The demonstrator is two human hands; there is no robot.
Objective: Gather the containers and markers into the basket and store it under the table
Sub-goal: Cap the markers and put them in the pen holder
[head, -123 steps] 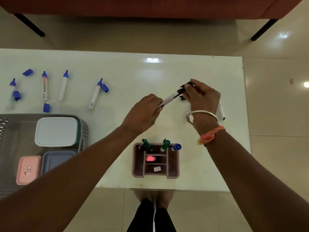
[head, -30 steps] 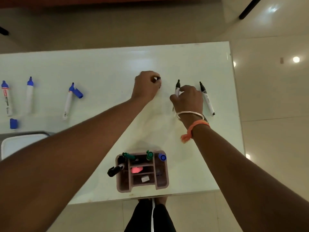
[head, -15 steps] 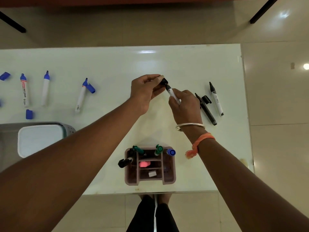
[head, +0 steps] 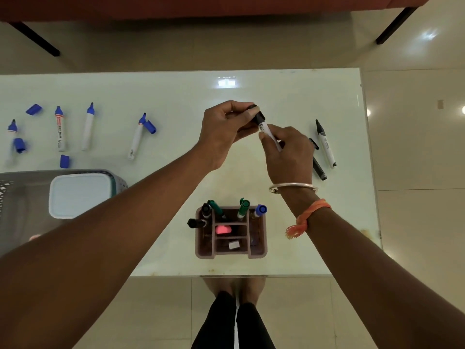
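Both grips grasp one black whiteboard marker point(head: 267, 129) in the air over the middle of the white worktop point(head: 176, 96). The left grip point(head: 224, 132) pinches the black cap point(head: 259, 117) with thumb and curled fingers. The right grip point(head: 289, 152) wraps the lower part of the white barrel. The marker's long axis runs on a slant: its capped end points up and to the left, away from the person, and its tail runs down to the right into the right grip. Only a short stretch of barrel shows between the two grips. The cap sits over the marker's end; whether it is fully seated cannot be told.

Just right of the right grip, an uncapped black marker point(head: 326, 144) lies on the worktop with its tip pointing away, and a second black marker point(head: 318, 170) lies beside it, partly hidden. Near the front edge stands a brown desk organiser point(head: 259, 250) holding green, blue and black markers upright. At far left, uncapped blue markers point(head: 88, 127) lie apart from loose blue caps point(head: 64, 161). A grey basket point(head: 118, 181) at the left edge holds a white-lidded container point(head: 78, 195).
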